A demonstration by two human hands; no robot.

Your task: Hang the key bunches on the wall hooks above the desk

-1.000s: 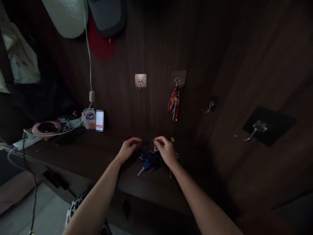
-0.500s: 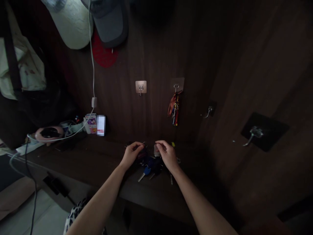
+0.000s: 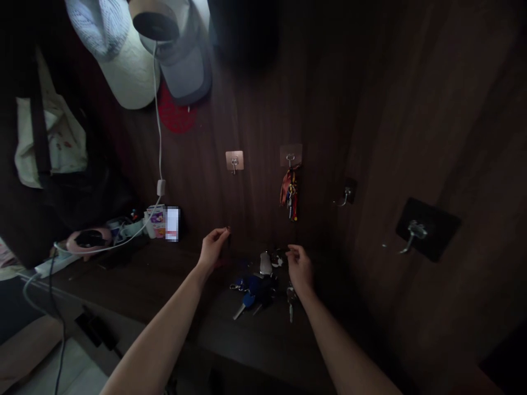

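My left hand (image 3: 213,248) is raised above the shelf with thumb and fingertips pinched on something small and dark, too dim to name. Lower and to the right, my right hand (image 3: 300,269) hovers with its fingers loosely bent and slightly apart, nothing visible in them. Between the hands lies a pile of keys: a key with a blue head (image 3: 248,299), a silvery-grey fob or tag (image 3: 265,264) and several dark pieces with metal rings. Beside my right wrist lies another key (image 3: 291,311) on a ring.
Above the shelf (image 3: 173,285), keys with an orange strap (image 3: 285,187) hang from a wall hook. Other hooks include a bare copper-coloured one (image 3: 234,161) and a large black one (image 3: 428,229). Left are small boxes (image 3: 157,220), a lit screen (image 3: 172,224), a power strip (image 3: 57,265) and a cable (image 3: 159,126).
My left hand has lifted up and left, away from the pile. My right hand has moved right, off the grey piece, which now lies uncovered. The view has tilted upward.
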